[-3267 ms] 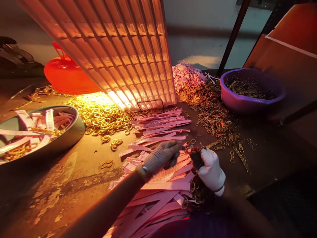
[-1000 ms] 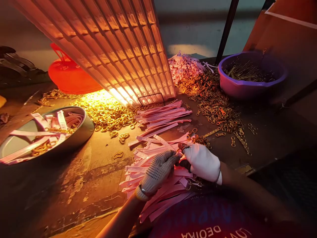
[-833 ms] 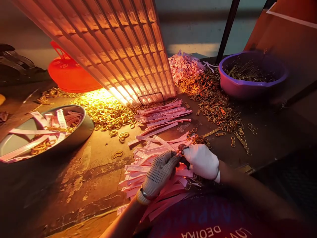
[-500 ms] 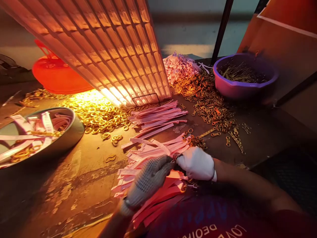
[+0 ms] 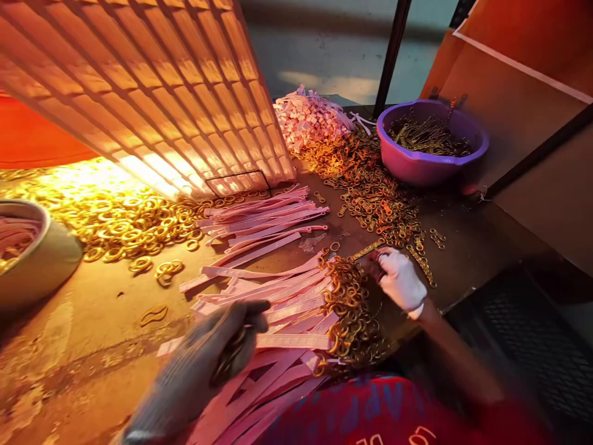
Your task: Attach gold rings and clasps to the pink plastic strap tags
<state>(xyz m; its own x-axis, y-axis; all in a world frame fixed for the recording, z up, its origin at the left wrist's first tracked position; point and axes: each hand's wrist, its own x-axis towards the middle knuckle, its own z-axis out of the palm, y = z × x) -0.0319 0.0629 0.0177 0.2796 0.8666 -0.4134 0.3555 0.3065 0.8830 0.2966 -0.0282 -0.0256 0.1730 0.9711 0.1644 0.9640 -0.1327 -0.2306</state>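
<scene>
My left hand (image 5: pixel 217 358), in a grey glove, is curled around small dark metal pieces (image 5: pixel 229 358) that show in its palm. It hovers over the left part of a pile of pink straps (image 5: pixel 282 303). Gold rings (image 5: pixel 345 303) cluster at the right ends of those straps. Over the table to the right, my right hand (image 5: pixel 401 281), in a white glove with dark fingertips, has its fingers bent together at the end of a gold chain strip (image 5: pixel 367 250). Whether it grips the strip or something smaller is hidden.
A second row of pink straps (image 5: pixel 273 216) lies farther back. Loose gold rings (image 5: pixel 139 216) spread at left beside a pale bowl (image 5: pixel 60 259). Behind stand a ribbed panel (image 5: pixel 185 93), a heap of pink pieces (image 5: pixel 310 120), metal links (image 5: pixel 361 179) and a purple basin (image 5: pixel 428 167).
My hands, together over the straps before, have parted: the left moved left and nearer, the right moved right to the chain strip. The view has turned right.
</scene>
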